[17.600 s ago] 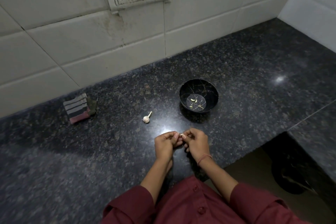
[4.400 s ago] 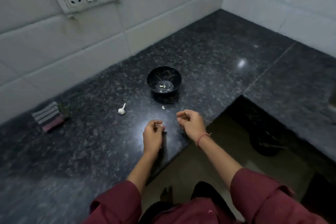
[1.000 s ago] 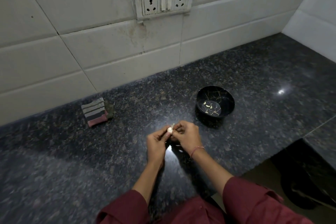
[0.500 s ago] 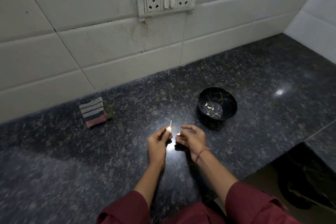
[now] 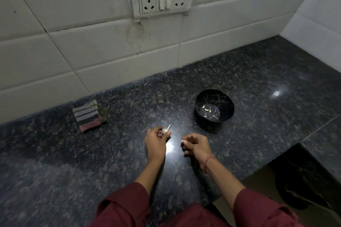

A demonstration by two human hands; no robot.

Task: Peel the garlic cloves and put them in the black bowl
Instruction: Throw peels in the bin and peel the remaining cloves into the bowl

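Pinching a single garlic clove (image 5: 184, 141) at its fingertips, the right hand (image 5: 196, 145) hovers just above the bench (image 5: 73, 162) with its fingers curled in around the pale piece. Whether the skin is on or off is too small to tell. Just to the left and a little apart, the left hand (image 5: 156, 137) grips the small garlic bulb (image 5: 165, 130), whose dry stem pokes up past the thumb toward the wall. The two hands are separate, with a bright glare on the stone between them.

Behind and to the right of the right hand stands the black bowl (image 5: 227, 101), upright, with a few peeled cloves (image 5: 206, 109) lying on its bottom. So the task looks partly done, with a good part of the bulb left.

The step in hand seems to be one clove parted from the bulb and ready for peeling. The next move probably calls for the left hand to put the bulb down or tuck it aside, so that both sets of fingertips can work the skin off. The bare clove would then go into the bowl, a short reach forward and right.

Farther left on the bench lies a folded striped cloth (image 5: 87, 115), near the tiled wall (image 5: 73, 51), which carries a switch-and-socket plate (image 5: 162, 2).
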